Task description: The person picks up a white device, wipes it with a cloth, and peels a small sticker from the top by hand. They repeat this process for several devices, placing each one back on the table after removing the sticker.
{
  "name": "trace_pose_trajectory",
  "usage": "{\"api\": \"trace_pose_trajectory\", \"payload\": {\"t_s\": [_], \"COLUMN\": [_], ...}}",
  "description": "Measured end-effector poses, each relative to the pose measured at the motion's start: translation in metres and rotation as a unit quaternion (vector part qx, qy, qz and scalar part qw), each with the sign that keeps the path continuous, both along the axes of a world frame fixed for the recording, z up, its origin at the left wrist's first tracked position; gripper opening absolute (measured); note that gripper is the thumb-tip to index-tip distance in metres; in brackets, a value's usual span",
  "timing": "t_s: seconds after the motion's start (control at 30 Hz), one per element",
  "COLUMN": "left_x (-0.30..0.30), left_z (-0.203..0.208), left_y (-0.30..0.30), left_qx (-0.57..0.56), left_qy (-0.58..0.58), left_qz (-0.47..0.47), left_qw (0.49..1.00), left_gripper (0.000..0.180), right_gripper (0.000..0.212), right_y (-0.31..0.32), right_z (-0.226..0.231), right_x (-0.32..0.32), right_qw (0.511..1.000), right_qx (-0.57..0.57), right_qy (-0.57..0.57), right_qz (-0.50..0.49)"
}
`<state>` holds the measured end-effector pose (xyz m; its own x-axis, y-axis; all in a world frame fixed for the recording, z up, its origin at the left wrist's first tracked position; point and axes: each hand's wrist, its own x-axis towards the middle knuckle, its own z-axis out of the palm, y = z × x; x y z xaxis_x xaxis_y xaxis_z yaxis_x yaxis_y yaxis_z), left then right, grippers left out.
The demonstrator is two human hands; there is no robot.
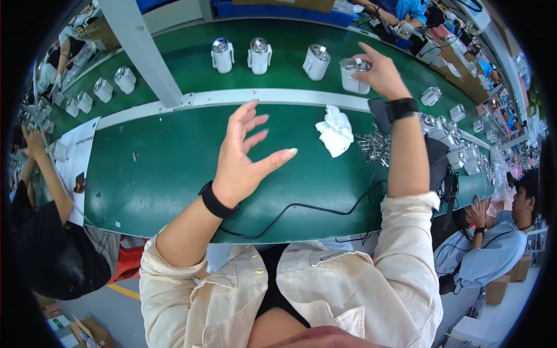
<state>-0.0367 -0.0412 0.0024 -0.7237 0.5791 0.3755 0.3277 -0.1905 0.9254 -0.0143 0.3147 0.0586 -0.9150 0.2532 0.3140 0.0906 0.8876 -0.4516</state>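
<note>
At the far side of the table, my right hand [380, 74] is at a white canister-shaped unit [353, 84] with a shiny top. Thumb and a finger lie on the unit's right side, and the index finger sticks up clear of it. My left hand [239, 153] hovers over the green table [156, 168], fingers spread, with nothing in it. Left of the unit at my right hand stand similar white units [316, 62], two of them with side arms. A crumpled white cloth [335, 130] lies between my hands, beside a heap of small metal parts [374, 146].
A white rail [255, 97] and an upright post [142, 52] divide the near table from the green far strip. A black cable [290, 206] crosses the near table. More white units [458, 142] crowd the right. Co-workers sit left and right; others work at the far side.
</note>
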Motion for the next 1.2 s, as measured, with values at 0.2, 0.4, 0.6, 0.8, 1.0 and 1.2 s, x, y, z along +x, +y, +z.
{"api": "trace_pose_trajectory", "payload": {"t_s": [0.2, 0.4, 0.6, 0.8, 1.0, 1.2], "left_x": [-0.007, 0.006, 0.012, 0.017, 0.019, 0.018], "left_z": [-0.006, 0.010, 0.006, 0.004, 0.003, -0.002], "left_y": [-0.005, -0.007, -0.005, -0.007, -0.003, -0.003], "left_qx": [-0.016, -0.040, -0.055, -0.086, -0.051, -0.046], "left_qy": [0.058, 0.094, 0.325, 0.316, 0.276, 0.278], "left_qz": [-0.108, -0.080, 0.128, 0.093, 0.032, 0.023], "left_qw": [0.992, 0.992, 0.935, 0.940, 0.959, 0.959], "left_gripper": [0.103, 0.097, 0.090, 0.088, 0.090, 0.089], "right_gripper": [0.076, 0.062, 0.031, 0.008, 0.005, 0.006], "right_y": [-0.142, -0.174, -0.199, -0.195, -0.185, -0.187], "right_z": [0.039, 0.031, 0.017, 0.010, 0.014, 0.013], "right_x": [0.041, 0.063, 0.081, 0.078, 0.078, 0.079], "right_qw": [0.847, 0.905, 0.957, 0.926, 0.916, 0.910], "right_qx": [-0.332, -0.177, -0.136, -0.296, -0.329, -0.348], "right_qy": [-0.104, 0.070, 0.162, 0.116, 0.068, 0.054], "right_qz": [0.402, 0.381, 0.199, 0.203, 0.221, 0.218]}}
